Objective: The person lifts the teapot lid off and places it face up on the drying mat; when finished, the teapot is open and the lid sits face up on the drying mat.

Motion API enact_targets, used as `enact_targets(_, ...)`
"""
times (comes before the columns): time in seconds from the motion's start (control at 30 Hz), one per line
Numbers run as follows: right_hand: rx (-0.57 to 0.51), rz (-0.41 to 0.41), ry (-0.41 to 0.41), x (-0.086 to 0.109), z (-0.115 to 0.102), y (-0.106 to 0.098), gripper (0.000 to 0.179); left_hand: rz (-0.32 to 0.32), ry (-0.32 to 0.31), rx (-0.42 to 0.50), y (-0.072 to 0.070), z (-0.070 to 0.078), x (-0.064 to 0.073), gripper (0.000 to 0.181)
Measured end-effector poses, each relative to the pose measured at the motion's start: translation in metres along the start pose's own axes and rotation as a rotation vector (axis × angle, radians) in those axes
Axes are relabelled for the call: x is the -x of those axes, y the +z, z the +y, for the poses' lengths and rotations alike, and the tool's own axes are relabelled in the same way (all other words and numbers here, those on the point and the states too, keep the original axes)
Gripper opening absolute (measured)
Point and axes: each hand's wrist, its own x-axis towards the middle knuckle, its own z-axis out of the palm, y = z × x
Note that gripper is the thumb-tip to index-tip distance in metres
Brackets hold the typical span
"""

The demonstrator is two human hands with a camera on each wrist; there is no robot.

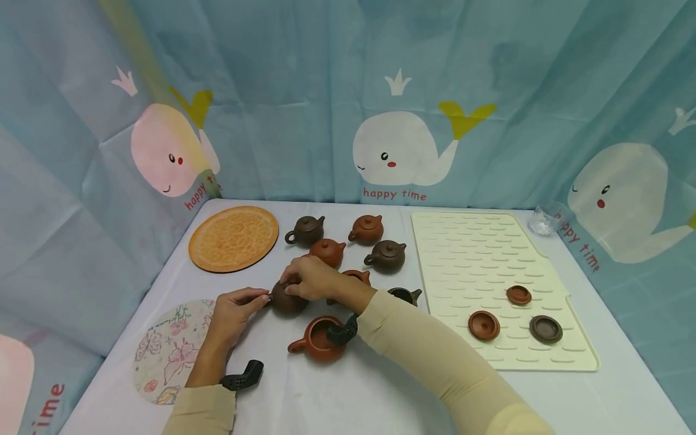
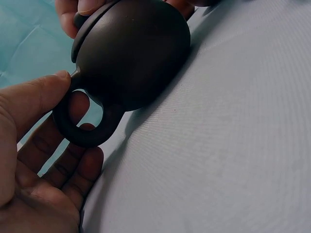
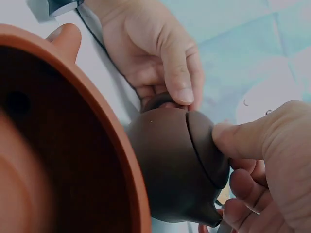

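A dark brown teapot (image 1: 288, 305) stands at the left middle of the table, its lid (image 3: 206, 145) seated on top. My left hand (image 1: 231, 314) pinches its ring handle (image 2: 85, 138) between thumb and fingers. From above, my right hand (image 1: 318, 279) holds the lid by its knob, which the fingers mostly hide. Just in front is a lidless reddish teapot (image 1: 315, 353), overlapped by my right wrist's black camera mount. Behind my right forearm show another open reddish teapot (image 1: 363, 278) and an open dark teapot (image 1: 415, 296).
Lidded teapots stand behind: two dark (image 1: 309, 231) (image 1: 387, 258) and two reddish (image 1: 367, 229) (image 1: 328, 252). A cream mat (image 1: 462, 260) at right bears three loose lids (image 1: 484, 325). Round orange (image 1: 234, 238) and floral (image 1: 174, 356) mats lie left; a clear cup (image 1: 544, 220) stands far right.
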Motion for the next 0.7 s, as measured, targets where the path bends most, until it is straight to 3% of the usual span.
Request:
enact_targets(0.33, -0.073, 0.093, 0.018, 0.007, -0.002, -0.009, 0.016, 0.006, -0.015, -0.026, -0.001, -0.001, 0.001, 0.023)
enact_targets(0.7, -0.213, 0.203, -0.002, 0.026, -0.006, -0.037, 0.009, 0.015, -0.044, -0.068, -0.001, 0.002, 0.001, 0.025)
